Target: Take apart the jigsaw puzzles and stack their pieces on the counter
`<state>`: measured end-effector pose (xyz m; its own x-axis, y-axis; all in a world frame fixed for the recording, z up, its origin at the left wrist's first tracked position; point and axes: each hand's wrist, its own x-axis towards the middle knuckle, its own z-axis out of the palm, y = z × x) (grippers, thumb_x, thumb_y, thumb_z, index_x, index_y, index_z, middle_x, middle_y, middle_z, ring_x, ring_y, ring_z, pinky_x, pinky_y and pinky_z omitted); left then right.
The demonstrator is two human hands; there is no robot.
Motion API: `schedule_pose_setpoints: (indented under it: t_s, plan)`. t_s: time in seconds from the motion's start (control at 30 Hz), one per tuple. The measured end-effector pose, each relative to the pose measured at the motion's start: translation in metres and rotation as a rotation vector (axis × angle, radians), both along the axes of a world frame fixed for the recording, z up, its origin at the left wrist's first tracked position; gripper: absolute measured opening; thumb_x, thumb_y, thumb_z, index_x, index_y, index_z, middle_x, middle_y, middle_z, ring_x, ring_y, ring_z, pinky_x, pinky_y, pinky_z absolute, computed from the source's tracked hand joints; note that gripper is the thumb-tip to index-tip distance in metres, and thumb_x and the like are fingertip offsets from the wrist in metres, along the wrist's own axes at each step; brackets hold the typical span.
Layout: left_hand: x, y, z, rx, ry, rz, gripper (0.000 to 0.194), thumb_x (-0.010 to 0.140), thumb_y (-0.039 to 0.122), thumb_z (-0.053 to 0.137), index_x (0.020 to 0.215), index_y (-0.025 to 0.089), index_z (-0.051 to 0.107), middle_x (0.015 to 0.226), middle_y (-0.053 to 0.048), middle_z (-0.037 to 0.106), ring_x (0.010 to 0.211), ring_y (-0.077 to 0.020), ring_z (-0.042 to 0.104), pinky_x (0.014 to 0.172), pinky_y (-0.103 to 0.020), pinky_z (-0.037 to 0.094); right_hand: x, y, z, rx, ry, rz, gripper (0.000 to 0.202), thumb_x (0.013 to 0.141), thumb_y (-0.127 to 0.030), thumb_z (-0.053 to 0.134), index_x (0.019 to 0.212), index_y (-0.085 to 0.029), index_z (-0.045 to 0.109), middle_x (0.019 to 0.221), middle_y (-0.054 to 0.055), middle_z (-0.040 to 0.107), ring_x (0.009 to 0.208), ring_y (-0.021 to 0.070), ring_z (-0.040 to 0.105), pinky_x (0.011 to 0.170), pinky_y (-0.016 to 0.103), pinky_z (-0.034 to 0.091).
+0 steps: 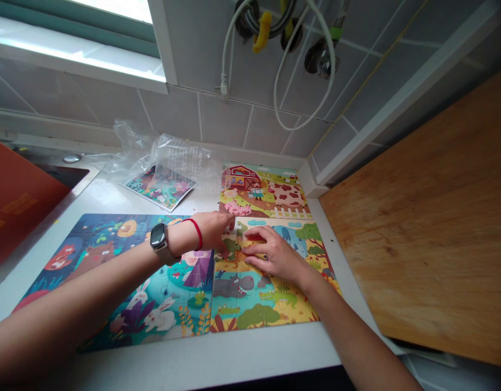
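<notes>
My left hand reaches over the upper left corner of a safari jigsaw puzzle. Its thumb and forefinger close on a puzzle piece there, partly hidden by the fingers. Flat on the same puzzle rests my right hand, fingers spread and holding nothing. Hippo, crocodile and elephant pictures show around it. To the left, under my left forearm, lies a forest puzzle with rabbits and a bear. A farm puzzle with a barn and cow borders the safari one at the back.
Behind the forest puzzle are a small picture card and a crumpled clear plastic bag. An orange box stands at the left by the sink. A wooden board leans at the right. White cables hang on the tiled wall.
</notes>
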<state>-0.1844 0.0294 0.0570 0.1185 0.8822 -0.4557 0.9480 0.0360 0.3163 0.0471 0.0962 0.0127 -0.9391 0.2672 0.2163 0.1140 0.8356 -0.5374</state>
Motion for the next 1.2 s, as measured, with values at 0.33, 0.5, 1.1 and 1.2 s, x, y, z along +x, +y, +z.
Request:
schedule_pose_setpoints:
  t_s: [0.33,0.5,1.1,1.2]
  plan:
    - [0.005,-0.007,0.018,0.029,0.017,-0.13,0.018,0.082,0.037,0.072,0.09,0.021,0.073,0.082,-0.006,0.073,0.073,-0.0205,0.065,0.059,-0.027,0.039,0.0,0.0,0.0,-0.004,-0.008,0.003,0.014,0.091,-0.029,0.07,0.101,-0.026,0.079,0.123,0.01,0.064,0.114,0.0242,0.059,0.101,0.045,0.051]
    - [0.01,-0.015,0.029,0.079,0.051,-0.139,0.013,0.082,0.034,0.068,0.088,0.023,0.072,0.074,-0.004,0.07,0.066,-0.0194,0.063,0.058,-0.027,0.039,0.0,0.001,0.002,0.003,-0.02,0.0,0.014,0.091,-0.027,0.07,0.101,-0.026,0.079,0.123,0.011,0.064,0.115,0.0244,0.058,0.1,0.044,0.051]
    - [0.008,-0.016,0.021,0.128,-0.015,-0.218,0.011,0.08,0.03,0.067,0.074,0.022,0.064,0.064,0.0,0.062,0.057,-0.0156,0.053,0.052,-0.027,0.027,-0.01,-0.033,0.003,-0.019,-0.117,-0.274,0.049,0.069,-0.048,0.088,0.106,-0.025,0.064,0.123,0.009,0.058,0.117,0.0301,0.053,0.098,0.047,0.048]
    - [0.011,-0.017,0.023,0.146,-0.025,-0.231,0.01,0.078,0.027,0.067,0.072,0.021,0.062,0.062,0.001,0.06,0.054,-0.0137,0.048,0.051,-0.027,0.025,-0.011,-0.033,0.004,-0.02,-0.126,-0.282,0.049,0.068,-0.046,0.089,0.105,-0.025,0.064,0.123,0.008,0.058,0.118,0.0298,0.052,0.098,0.046,0.048]
